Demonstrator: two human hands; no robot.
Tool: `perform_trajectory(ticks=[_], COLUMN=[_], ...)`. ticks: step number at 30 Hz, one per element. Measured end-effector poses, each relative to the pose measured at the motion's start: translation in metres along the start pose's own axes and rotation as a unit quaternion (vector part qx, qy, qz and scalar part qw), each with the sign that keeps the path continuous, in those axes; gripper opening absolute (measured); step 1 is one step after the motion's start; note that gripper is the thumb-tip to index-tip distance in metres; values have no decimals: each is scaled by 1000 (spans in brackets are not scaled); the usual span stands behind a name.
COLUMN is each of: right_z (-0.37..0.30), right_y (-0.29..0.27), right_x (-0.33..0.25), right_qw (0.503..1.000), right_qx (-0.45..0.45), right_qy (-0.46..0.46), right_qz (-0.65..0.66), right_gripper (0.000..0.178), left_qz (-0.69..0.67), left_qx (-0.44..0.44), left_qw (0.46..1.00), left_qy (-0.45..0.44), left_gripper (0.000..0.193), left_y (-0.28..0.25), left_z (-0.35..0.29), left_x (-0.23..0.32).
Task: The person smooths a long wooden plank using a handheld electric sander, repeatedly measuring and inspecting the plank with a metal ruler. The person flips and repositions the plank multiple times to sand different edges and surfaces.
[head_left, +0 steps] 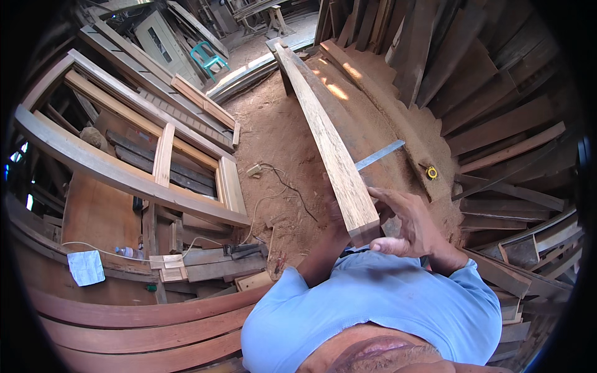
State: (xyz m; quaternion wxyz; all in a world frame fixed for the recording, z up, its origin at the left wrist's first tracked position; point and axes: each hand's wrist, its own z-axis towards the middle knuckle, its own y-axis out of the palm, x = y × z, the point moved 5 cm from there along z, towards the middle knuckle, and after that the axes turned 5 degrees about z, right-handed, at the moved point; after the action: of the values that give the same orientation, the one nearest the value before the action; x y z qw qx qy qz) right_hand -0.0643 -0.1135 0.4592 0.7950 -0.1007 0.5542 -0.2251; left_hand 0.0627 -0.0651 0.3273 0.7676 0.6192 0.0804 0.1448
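A long, pale wooden beam runs from the far end of the sawdust-covered work surface to in front of my chest, its dark squared end nearest me. My left hand is at the beam's left side near this end; the wood hides most of it, so its fingers cannot be made out. On the other side, my right hand is beside the end, fingers curved and thumb apart, with fingertips close to the wood. A flat metal ruler or square blade sticks out to the right from behind the beam.
A yellow tape measure lies right of the beam. Left stands a wooden frame with a crossbar. A cable trails over the sawdust. Stacked boards crowd the right side; a green plastic chair is farther off.
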Motion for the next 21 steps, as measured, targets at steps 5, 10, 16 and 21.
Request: perform_trajectory(ticks=[5,10,16,21], right_z=[-4,42,83,88], right_y=[39,4,-33,-22], right_x=[15,-24,-59,-71], right_qw=[946,909,890,893], right_qx=[253,301,354,353], right_qy=[-135,-257,-268,-264], right_qz=[-151,-130,-106,-91], right_gripper=[104,85,76,75], left_qz=[153,288,463,626], left_qx=[240,69,18,139], left_qw=[958,950,875,767], left_qy=[45,99,139,35], left_gripper=[74,67,59,34], left_y=[44,79,89,0], left_z=[28,69,87,30], left_x=[9,31,58,103])
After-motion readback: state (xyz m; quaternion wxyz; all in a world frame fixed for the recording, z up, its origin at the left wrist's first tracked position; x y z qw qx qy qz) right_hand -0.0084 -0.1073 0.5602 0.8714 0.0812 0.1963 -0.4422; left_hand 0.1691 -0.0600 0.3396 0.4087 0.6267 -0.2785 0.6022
